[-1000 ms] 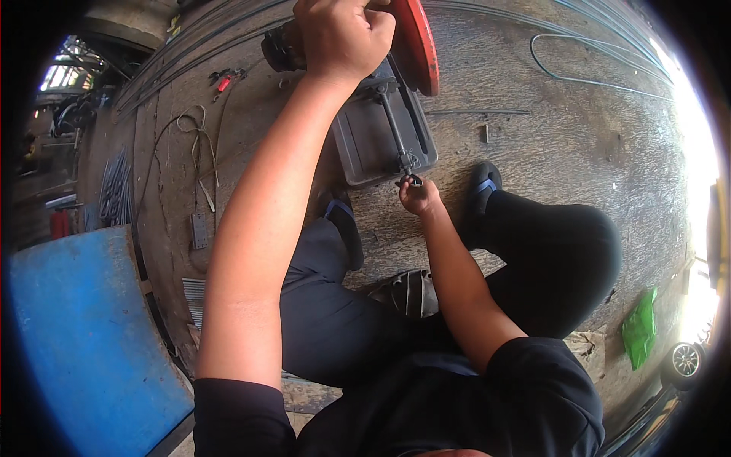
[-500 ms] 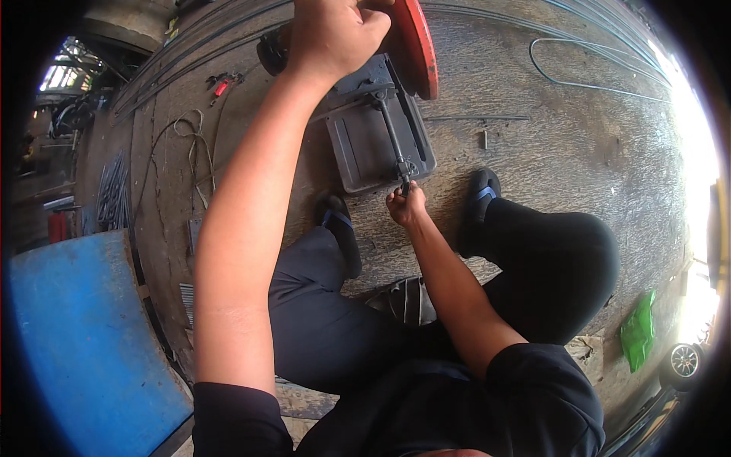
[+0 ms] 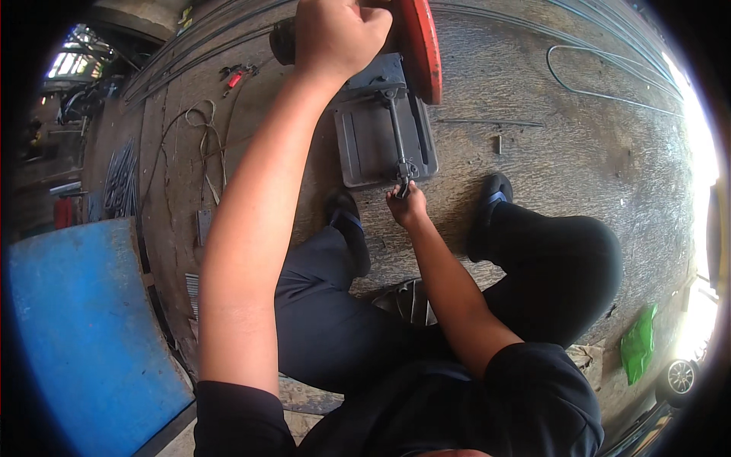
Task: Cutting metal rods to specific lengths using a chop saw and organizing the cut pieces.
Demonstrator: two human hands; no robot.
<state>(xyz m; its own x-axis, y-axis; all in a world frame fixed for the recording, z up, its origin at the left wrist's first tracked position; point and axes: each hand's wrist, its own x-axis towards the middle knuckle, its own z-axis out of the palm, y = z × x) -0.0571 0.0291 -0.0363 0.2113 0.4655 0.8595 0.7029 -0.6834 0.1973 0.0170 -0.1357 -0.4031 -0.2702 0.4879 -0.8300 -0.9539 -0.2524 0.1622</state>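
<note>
Cut-off saw [image 3: 383, 71] stands on the floor [image 3: 609, 175] ahead of you, past your feet, with its dark grey base [image 3: 362, 145] toward you and its red blade guard [image 3: 423, 53] at the far right. A vise screw [image 3: 397, 126] runs along the base from a far bracket to the near edge. There your right hand [image 3: 407, 204] has its fingers wrapped around the dark crank handle [image 3: 402, 189]. Your left hand [image 3: 339, 38] is clenched high at the far end, just left of the guard; it seems to grip the saw's handle, though the upper edge cuts that part off.

A black motor housing [image 3: 283, 44] shows left of that hand. Right of the base lie a thin metal bar [image 3: 491, 123] and a short metal piece [image 3: 499, 145]. Your sandals [image 3: 493, 206] are planted on either side, nearer you than the base. Farther left are a red-handled tool [image 3: 235, 79], a looped cord [image 3: 204, 156] and a bundle of rods [image 3: 120, 179]; a blue panel [image 3: 76, 305] lies near left, a green plastic bag [image 3: 638, 343] near right.
</note>
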